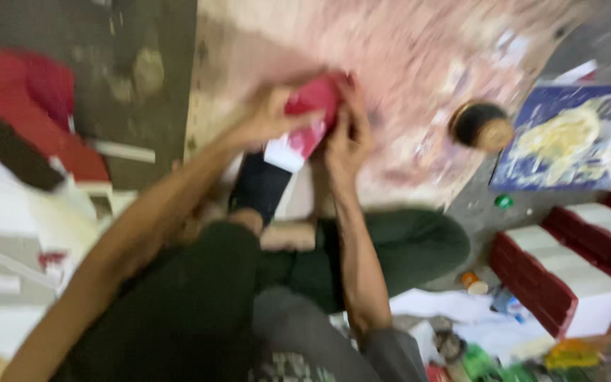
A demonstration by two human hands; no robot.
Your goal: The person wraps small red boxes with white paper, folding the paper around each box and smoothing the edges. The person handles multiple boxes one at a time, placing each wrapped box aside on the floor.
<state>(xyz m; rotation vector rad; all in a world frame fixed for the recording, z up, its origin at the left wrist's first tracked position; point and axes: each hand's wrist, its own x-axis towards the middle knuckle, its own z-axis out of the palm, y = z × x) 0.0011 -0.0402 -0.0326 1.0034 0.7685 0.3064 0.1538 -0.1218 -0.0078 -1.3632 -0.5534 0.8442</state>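
The picture is motion-blurred. Both my hands meet above a pinkish board [404, 64] on the floor. My left hand [266, 117] and my right hand [348, 134] together grip a small red and white box [307, 122], held tilted between them. My legs in dark green trousers are folded beneath my arms. How the fingers sit on the box is too blurred to tell.
A round dark pot [481, 126] stands on the board's right edge. A blue sheet with yellowish paste [567, 138] lies at right. Rows of red and white boxes [574, 276] sit at lower right. A red stool [37, 106] and white paper pieces [8, 233] are at left.
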